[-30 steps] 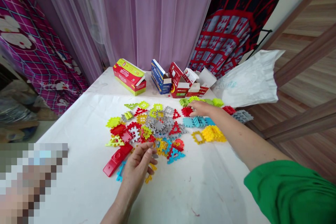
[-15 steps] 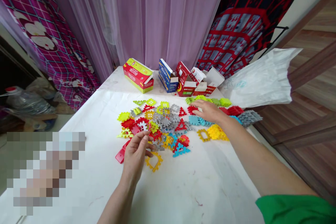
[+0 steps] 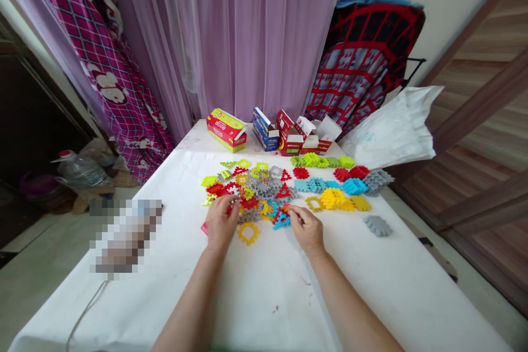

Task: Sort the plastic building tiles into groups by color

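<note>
A mixed pile of interlocking plastic building pieces (image 3: 264,190) in red, grey, yellow, blue and lime lies mid-table. My left hand (image 3: 223,221) is at the pile's left front, its fingers curled and closed; whatever they hold is hidden. At the right front, my right hand (image 3: 307,229) pinches the edge of a red building piece (image 3: 285,207), just above a blue triangular piece (image 3: 282,221). A yellow open-centred piece (image 3: 248,234) lies on the tablecloth between the hands. Part of a pink-red item (image 3: 204,227) shows beside my left hand.
Colour groups lie to the right: lime pieces (image 3: 313,160), red pieces (image 3: 350,172), blue pieces (image 3: 317,185), yellow pieces (image 3: 333,198) and grey pieces (image 3: 377,181). Small boxes (image 3: 226,131) stand at the back, near a white bag (image 3: 391,126). A blurred-out object (image 3: 130,236) with a cord lies left.
My right hand has come back from the red pieces at the far right to the pile's right front. My left hand stays at the pile's left front. The view has shifted.
</note>
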The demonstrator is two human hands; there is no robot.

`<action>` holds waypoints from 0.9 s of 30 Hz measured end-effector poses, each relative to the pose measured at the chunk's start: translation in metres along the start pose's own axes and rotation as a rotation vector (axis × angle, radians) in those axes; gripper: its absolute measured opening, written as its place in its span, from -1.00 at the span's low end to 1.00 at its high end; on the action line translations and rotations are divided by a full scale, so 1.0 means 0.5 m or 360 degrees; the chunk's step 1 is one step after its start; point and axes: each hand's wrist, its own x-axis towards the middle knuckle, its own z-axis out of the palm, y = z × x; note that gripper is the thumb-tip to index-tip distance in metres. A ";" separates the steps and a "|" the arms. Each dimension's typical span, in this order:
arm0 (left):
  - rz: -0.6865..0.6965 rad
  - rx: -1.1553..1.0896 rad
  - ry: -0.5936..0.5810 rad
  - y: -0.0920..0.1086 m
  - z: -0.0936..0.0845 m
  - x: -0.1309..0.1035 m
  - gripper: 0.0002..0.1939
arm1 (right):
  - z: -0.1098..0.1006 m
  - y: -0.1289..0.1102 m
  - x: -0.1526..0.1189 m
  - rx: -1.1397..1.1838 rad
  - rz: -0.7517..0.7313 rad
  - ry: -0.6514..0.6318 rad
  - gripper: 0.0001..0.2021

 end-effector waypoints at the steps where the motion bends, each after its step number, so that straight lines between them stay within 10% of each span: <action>1: 0.0131 0.0252 -0.0126 0.001 0.004 -0.005 -0.82 | 0.001 0.003 -0.001 -0.0013 0.0024 0.0017 -0.72; 14: 0.0362 0.1201 -0.0562 0.050 0.012 0.011 -0.75 | 0.009 0.004 0.000 -0.0009 0.0049 0.0040 -0.74; 27: 0.0687 0.1226 -0.0838 0.037 -0.010 0.036 -0.74 | 0.030 0.031 -0.011 0.0092 0.0156 0.0184 -0.70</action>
